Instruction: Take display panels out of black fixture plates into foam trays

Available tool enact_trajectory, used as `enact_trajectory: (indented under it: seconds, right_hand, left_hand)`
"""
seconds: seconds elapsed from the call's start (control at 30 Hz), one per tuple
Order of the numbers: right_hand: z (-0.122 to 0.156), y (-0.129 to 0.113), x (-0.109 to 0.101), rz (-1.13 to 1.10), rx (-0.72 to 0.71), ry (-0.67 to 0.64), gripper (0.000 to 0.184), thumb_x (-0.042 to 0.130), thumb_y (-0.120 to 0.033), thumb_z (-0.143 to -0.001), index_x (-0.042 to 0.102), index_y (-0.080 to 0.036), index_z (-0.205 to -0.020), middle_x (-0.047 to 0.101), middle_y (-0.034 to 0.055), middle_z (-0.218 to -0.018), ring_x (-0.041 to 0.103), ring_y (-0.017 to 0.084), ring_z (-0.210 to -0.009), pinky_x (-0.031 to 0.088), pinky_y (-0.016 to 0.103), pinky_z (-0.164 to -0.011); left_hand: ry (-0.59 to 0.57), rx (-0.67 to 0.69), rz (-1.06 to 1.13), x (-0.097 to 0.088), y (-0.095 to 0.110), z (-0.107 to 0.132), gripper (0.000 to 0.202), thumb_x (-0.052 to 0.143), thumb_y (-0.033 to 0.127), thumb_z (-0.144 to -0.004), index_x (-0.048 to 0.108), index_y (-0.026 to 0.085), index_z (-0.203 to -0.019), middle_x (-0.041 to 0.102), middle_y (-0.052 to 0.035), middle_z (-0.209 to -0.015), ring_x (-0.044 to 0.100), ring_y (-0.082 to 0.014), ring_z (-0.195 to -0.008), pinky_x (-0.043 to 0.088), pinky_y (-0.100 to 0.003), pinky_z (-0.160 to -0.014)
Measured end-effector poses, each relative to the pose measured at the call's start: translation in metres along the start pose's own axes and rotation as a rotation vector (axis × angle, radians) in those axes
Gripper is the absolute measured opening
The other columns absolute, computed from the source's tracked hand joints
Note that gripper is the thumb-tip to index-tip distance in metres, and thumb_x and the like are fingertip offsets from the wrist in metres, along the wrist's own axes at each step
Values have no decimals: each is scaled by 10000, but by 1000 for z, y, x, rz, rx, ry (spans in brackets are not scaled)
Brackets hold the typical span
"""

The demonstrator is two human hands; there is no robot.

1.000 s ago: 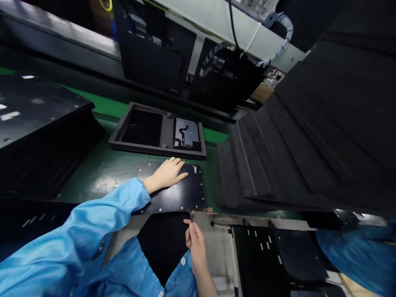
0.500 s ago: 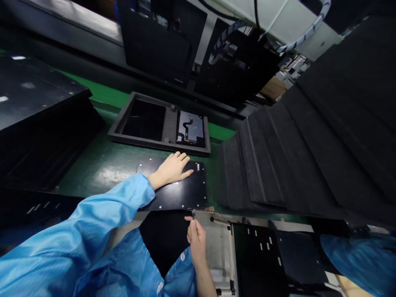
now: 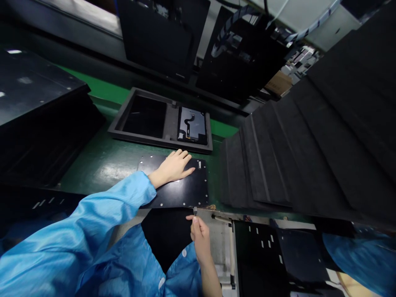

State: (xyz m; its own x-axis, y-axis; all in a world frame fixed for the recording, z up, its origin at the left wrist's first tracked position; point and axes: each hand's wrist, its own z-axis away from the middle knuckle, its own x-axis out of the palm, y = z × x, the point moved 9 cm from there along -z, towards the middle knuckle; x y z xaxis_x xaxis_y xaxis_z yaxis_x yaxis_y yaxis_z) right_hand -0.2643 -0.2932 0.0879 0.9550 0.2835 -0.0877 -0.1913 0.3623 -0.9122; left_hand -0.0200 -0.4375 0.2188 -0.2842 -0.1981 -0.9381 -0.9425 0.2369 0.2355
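My left hand lies flat with fingers spread on a black rectangular plate, which has several light dots along its edges and a small label near its far right corner. At the plate's near edge, my right hand pinches a small grey plug-like piece between thumb and finger. Whether this piece touches the plate's edge I cannot tell. Just beyond the plate sits a grey foam tray with two recesses. A dark glossy panel lies in the left one, and a display module with a black flex cable in the right.
Dark foam trays are stacked at the right of the green bench. At the left stands a pile of black plates. Dark monitors rise at the back. A blue sleeve of another person shows at lower right.
The view has shifted slightly. My right hand has drawn back a little from the plate's edge, and more of the grey piece shows. My left hand stays flat on the plate.
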Motion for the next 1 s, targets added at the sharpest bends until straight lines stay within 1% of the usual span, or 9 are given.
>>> enact_trajectory:
  seconds: [0.23,0.37,0.43,0.5,0.57,0.63,0.73,0.83,1.0]
  right_hand:
    - [-2,-10,14,-48,88,-19,744,620,-879,-898,752,-169,-1077,226,-124,-621,155,62,-513,108,247,-475]
    - [-4,-29,3,155,67,-88,720,537,-839,-964,778,-171,-1080,242,-112,-581,215,93,-515,170,268,-506]
    - [-2,-50,-6,381,13,-82,686,462,-783,-1022,797,-186,-1051,394,-65,-583,402,130,-564,296,282,-573]
    - [1,-72,-12,606,-25,-62,630,395,-683,-1075,811,-211,-1049,664,30,-753,639,209,-792,431,325,-741]
    - [6,-92,-12,805,-35,-56,578,350,-565,-1103,817,-225,-1105,802,103,-1048,710,295,-1073,462,388,-920]
    - [9,-108,-11,983,-22,-54,559,323,-487,-1111,811,-222,-1165,819,138,-1156,712,339,-1162,459,420,-962]
    - [11,-120,-10,1175,8,-75,560,293,-445,-1135,812,-235,-1141,832,143,-1100,733,334,-1120,456,403,-903]
    - [8,-124,-13,1270,-6,-83,546,321,-470,-1149,815,-253,-1067,835,124,-1008,747,305,-1027,425,381,-822]
    - [3,-126,-17,1227,-135,-48,462,437,-469,-1132,814,-261,-965,841,128,-975,753,329,-954,389,398,-791]
  left_hand:
    - [10,-9,10,-2,1,-1,502,511,570,-1089,669,126,-1262,675,-162,-1238,590,-339,-1173,481,-469,-1027]
    - [-6,-26,14,-2,1,1,553,521,588,-1075,676,112,-1308,687,-180,-1248,604,-347,-1188,491,-478,-1052]
    - [-16,-17,8,-3,7,11,667,520,618,-1069,627,74,-1440,661,-221,-1403,587,-372,-1300,462,-518,-1138]
    - [-29,38,-3,-3,21,31,858,506,715,-1047,505,64,-1606,490,-263,-1659,460,-428,-1512,351,-625,-1261]
    - [-65,113,-8,-3,40,57,1053,505,859,-972,397,111,-1704,257,-258,-1805,244,-484,-1657,216,-753,-1304]
    - [-132,141,-26,-1,54,82,1121,591,895,-902,384,163,-1726,199,-244,-1825,171,-517,-1679,211,-806,-1290]
    - [-211,143,-111,1,65,105,883,713,643,-973,460,202,-1695,337,-228,-1781,311,-529,-1632,360,-781,-1250]
    - [-175,224,-196,0,78,113,585,599,367,-1068,565,202,-1629,476,-238,-1698,498,-529,-1523,504,-753,-1149]
    - [-98,299,-182,-27,90,108,490,521,145,-1016,696,203,-1471,589,-246,-1599,644,-519,-1380,597,-715,-1019]
